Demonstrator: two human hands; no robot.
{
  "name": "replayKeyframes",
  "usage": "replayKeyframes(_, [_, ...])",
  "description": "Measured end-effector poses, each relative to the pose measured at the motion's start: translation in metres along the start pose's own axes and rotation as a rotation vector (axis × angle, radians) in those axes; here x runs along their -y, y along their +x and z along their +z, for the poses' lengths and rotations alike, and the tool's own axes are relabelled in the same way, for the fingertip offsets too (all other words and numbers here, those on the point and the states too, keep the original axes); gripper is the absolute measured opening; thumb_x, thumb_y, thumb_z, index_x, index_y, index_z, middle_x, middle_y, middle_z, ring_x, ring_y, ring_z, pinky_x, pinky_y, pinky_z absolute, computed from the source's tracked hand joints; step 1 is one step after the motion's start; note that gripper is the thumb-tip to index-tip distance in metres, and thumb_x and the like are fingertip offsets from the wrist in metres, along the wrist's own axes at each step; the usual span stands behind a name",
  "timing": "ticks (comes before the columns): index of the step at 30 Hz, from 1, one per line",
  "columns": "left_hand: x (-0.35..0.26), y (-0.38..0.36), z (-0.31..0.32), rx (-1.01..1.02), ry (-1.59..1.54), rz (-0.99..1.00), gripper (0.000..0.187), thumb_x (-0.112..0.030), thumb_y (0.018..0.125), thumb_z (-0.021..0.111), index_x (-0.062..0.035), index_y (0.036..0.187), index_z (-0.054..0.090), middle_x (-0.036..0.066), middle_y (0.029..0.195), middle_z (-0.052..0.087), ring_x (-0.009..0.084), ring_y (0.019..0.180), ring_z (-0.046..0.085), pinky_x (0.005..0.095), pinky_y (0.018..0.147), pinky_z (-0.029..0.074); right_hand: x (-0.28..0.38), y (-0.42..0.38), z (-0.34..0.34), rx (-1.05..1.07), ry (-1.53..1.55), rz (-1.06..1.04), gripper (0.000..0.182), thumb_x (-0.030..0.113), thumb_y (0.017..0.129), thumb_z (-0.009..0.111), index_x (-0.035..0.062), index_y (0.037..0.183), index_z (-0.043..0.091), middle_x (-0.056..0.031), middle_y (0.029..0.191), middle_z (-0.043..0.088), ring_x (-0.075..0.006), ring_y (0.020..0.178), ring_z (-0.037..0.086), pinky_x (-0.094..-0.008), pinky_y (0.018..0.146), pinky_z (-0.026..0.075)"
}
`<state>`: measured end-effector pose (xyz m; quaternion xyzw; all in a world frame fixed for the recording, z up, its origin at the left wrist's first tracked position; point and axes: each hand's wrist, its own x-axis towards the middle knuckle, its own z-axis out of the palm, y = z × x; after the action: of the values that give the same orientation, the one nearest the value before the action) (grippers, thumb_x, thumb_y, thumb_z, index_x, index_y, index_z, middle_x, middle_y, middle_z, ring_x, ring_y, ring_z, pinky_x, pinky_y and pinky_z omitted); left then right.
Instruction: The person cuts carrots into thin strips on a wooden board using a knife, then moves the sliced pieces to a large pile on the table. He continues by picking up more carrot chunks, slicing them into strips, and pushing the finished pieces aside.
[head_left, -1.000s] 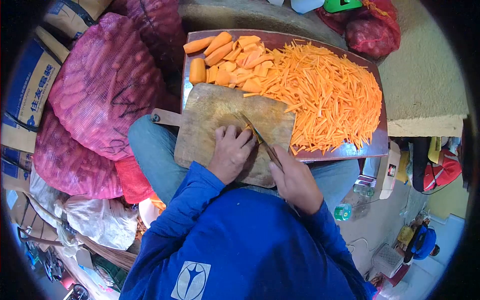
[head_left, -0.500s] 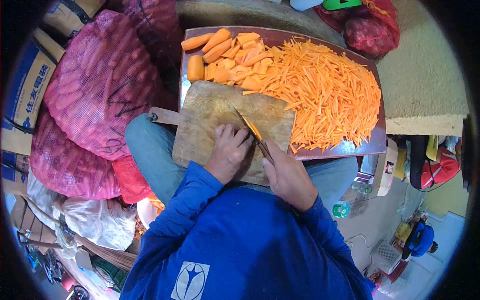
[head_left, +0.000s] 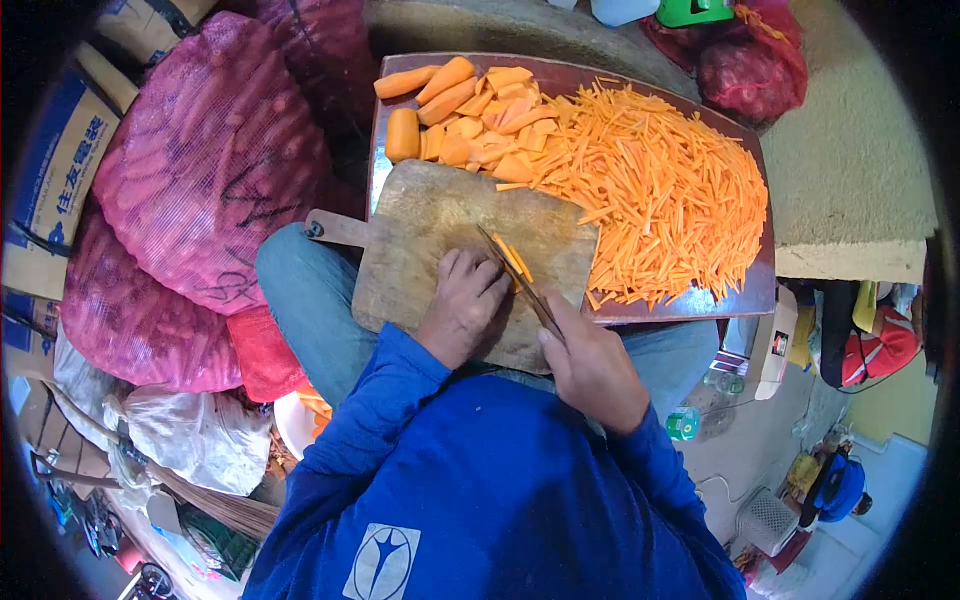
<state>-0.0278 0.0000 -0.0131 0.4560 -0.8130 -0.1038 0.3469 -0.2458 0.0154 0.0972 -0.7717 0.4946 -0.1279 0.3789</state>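
Observation:
My right hand [head_left: 598,368] is wrapped around the handle of a knife [head_left: 522,268], its blade slanting up and left over the worn wooden cutting board [head_left: 420,215]. Close beside the blade, my left hand [head_left: 463,305] has its fingers curled down on the board over a carrot piece, mostly hidden beneath them. Thin carrot sticks [head_left: 516,256] lie along the blade's right side. Beyond the board, a dark red tabletop [head_left: 745,300] bears a large heap of carrot sticks [head_left: 670,190], carrot slices [head_left: 490,140] and several whole peeled carrots [head_left: 445,78].
Pink mesh sacks [head_left: 215,160] full of produce are stacked at the left, by printed cardboard boxes [head_left: 70,190]. Another red mesh bag [head_left: 750,72] sits on a concrete ledge [head_left: 850,150] at the upper right. The board's handle [head_left: 338,228] juts out leftward above my knee.
The knife and right hand have shifted slightly right and down, and the cut sticks beside the blade have spread apart a little. My left hand stays curled on the board.

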Motion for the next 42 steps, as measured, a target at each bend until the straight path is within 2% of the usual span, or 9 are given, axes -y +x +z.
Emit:
replayKeyframes(1, [0.001, -0.001, 0.000, -0.013, -0.009, 0.010, 0.036, -0.009, 0.081, 0.074, 0.0016, 0.116, 0.073, 0.014, 0.111, 0.065, 0.0361, 0.112, 0.061, 0.0522, 0.108, 0.044, 0.002, -0.005, -0.002, -0.024, -0.006, -0.018, 0.042, 0.013, 0.105, 0.063, 0.0012, 0.143, 0.050, -0.0322, 0.102, 0.071, -0.0519, 0.095, 0.071, -0.0598, 0.078, 0.056])
replayKeyframes(5, [0.003, -0.001, -0.004, 0.030, -0.026, 0.017, 0.037, -0.009, 0.078, 0.077, 0.0015, 0.114, 0.073, 0.015, 0.112, 0.065, 0.0362, 0.113, 0.061, 0.0530, 0.110, 0.043, -0.002, -0.003, 0.007, -0.014, -0.008, 0.004, 0.042, 0.014, 0.105, 0.062, 0.0013, 0.143, 0.050, -0.0322, 0.103, 0.071, -0.0523, 0.096, 0.070, -0.0596, 0.079, 0.056])
replayKeyframes(11, [-0.002, 0.001, -0.002, -0.051, 0.019, -0.032, 0.034, -0.008, 0.077, 0.080, -0.0003, 0.109, 0.074, 0.013, 0.109, 0.066, 0.0351, 0.113, 0.061, 0.0526, 0.104, 0.043, -0.005, 0.013, 0.007, 0.001, -0.061, -0.077, 0.044, 0.015, 0.105, 0.063, 0.0006, 0.145, 0.050, -0.0317, 0.108, 0.072, -0.0505, 0.100, 0.072, -0.0592, 0.081, 0.057])
replayKeyframes(16, [-0.004, 0.000, -0.007, -0.003, 0.077, -0.052, 0.031, -0.010, 0.076, 0.081, -0.0040, 0.106, 0.074, 0.010, 0.107, 0.066, 0.0332, 0.108, 0.061, 0.0525, 0.098, 0.039, 0.000, 0.000, 0.013, -0.004, -0.016, 0.030, 0.045, 0.011, 0.104, 0.063, -0.0022, 0.146, 0.053, -0.0329, 0.107, 0.070, -0.0536, 0.097, 0.069, -0.0564, 0.082, 0.055])
replayKeyframes(32, [-0.002, 0.002, -0.003, -0.086, 0.065, -0.046, 0.031, -0.008, 0.075, 0.077, -0.0001, 0.105, 0.074, 0.014, 0.103, 0.065, 0.0350, 0.106, 0.062, 0.0538, 0.104, 0.040, -0.006, 0.021, 0.010, -0.021, -0.024, -0.111, 0.047, 0.013, 0.104, 0.063, 0.0014, 0.147, 0.049, -0.0321, 0.106, 0.072, -0.0516, 0.098, 0.072, -0.0596, 0.081, 0.057])
replayKeyframes(34, [-0.003, 0.001, -0.004, -0.070, 0.058, -0.035, 0.029, -0.009, 0.075, 0.077, -0.0004, 0.102, 0.074, 0.013, 0.102, 0.064, 0.0348, 0.106, 0.061, 0.0539, 0.106, 0.040, 0.002, 0.014, -0.001, 0.077, 0.052, 0.017, 0.046, 0.014, 0.104, 0.063, 0.0020, 0.147, 0.049, -0.0321, 0.104, 0.072, -0.0522, 0.097, 0.072, -0.0594, 0.081, 0.056])
replayKeyframes(38, [-0.004, 0.001, -0.007, -0.040, 0.073, -0.038, 0.028, -0.009, 0.075, 0.078, -0.0011, 0.101, 0.073, 0.013, 0.101, 0.063, 0.0343, 0.105, 0.060, 0.0540, 0.106, 0.041, -0.003, 0.012, 0.008, 0.064, 0.032, 0.068, 0.044, 0.014, 0.105, 0.063, 0.0012, 0.145, 0.051, -0.0312, 0.101, 0.072, -0.0522, 0.098, 0.071, -0.0585, 0.082, 0.056])
replayKeyframes(40, [-0.002, 0.002, -0.003, -0.070, 0.077, -0.028, 0.026, -0.009, 0.075, 0.077, -0.0020, 0.100, 0.073, 0.012, 0.101, 0.062, 0.0337, 0.104, 0.060, 0.0531, 0.105, 0.042, -0.006, 0.022, 0.013, -0.009, -0.035, -0.071, 0.041, 0.016, 0.105, 0.064, 0.0003, 0.142, 0.054, -0.0311, 0.102, 0.072, -0.0522, 0.097, 0.071, -0.0578, 0.082, 0.057])
replayKeyframes(42, [-0.002, 0.002, -0.004, -0.074, 0.056, -0.028, 0.026, -0.008, 0.076, 0.078, -0.0026, 0.100, 0.073, 0.012, 0.102, 0.063, 0.0333, 0.104, 0.061, 0.0521, 0.103, 0.042, -0.008, 0.024, 0.012, -0.061, -0.012, -0.086, 0.042, 0.015, 0.105, 0.064, -0.0003, 0.143, 0.055, -0.0315, 0.105, 0.072, -0.0519, 0.100, 0.071, -0.0571, 0.083, 0.057])
